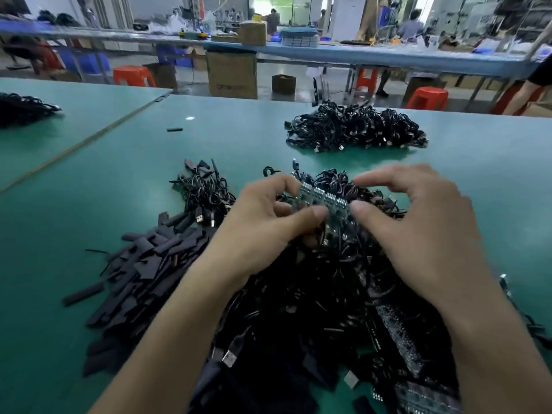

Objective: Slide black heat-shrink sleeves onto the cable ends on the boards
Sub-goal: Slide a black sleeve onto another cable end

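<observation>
A narrow green circuit board (321,198) with black cables hanging from it is held up over a big heap of black cables and boards (313,294). My left hand (263,225) grips the board's left end, thumb on top. My right hand (418,228) pinches its right end between thumb and forefinger. A pile of flat black heat-shrink sleeves (143,264) lies on the green table to the left of my left forearm. The picture is blurred around the board, so I cannot make out single cable ends or a sleeve in my fingers.
The green table (89,174) also carries a second cable pile (355,128) at the far right, a smaller tangle (204,189) left of my hands, another dark pile (21,109) at far left and a lone sleeve (174,129). Benches, boxes, red stools and people stand behind.
</observation>
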The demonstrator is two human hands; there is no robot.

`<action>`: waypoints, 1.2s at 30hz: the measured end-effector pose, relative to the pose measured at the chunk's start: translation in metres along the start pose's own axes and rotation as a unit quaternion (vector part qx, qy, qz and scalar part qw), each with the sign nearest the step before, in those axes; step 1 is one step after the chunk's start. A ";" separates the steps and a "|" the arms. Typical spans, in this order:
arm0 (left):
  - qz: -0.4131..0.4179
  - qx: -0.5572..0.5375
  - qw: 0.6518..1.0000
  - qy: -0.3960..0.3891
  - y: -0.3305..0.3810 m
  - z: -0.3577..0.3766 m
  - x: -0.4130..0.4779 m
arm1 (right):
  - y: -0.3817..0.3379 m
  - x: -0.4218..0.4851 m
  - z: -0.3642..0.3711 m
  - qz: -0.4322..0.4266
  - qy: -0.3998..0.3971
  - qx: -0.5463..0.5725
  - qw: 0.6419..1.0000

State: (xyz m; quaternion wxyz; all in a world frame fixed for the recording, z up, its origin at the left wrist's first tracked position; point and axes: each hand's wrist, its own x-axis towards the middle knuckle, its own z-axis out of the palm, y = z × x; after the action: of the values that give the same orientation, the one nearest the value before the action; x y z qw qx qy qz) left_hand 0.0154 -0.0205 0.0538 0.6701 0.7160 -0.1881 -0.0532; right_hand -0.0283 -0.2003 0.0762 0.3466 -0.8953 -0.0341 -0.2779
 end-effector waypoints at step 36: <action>-0.034 -0.143 0.988 -0.041 -0.001 0.004 0.002 | 0.014 0.005 0.014 0.080 -0.198 0.319 0.923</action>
State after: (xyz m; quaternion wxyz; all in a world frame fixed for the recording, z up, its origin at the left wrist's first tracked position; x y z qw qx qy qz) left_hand 0.0157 -0.0251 0.0524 0.7550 0.6163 -0.1815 -0.1316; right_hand -0.0140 -0.2019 0.0618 0.6213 -0.7738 -0.1168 -0.0409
